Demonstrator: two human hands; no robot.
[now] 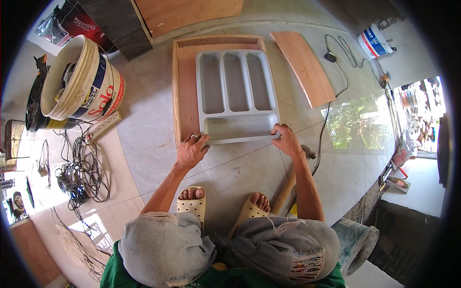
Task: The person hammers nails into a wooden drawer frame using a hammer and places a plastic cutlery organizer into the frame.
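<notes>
A grey plastic cutlery tray [237,115] with several compartments lies over a shallow wooden drawer box [185,91]. It covers the drawer's middle and right side, leaving a strip of the bottom bare on the left. My left hand [191,150] is closed on the tray's near left corner, thumb along the rim; a ring shows on one finger. At the near right corner my right hand [288,141] pinches the rim with curled fingers. Whether the tray rests on the drawer bottom or is slightly raised, I cannot tell.
A hammer [284,192] lies beside my right foot. Right of the drawer are a wooden board [303,69] and a black cord [328,113]. A paint bucket [108,89], power strip [104,126] and tangled cables [79,177] are left. Another bucket [355,245] lies tipped at lower right.
</notes>
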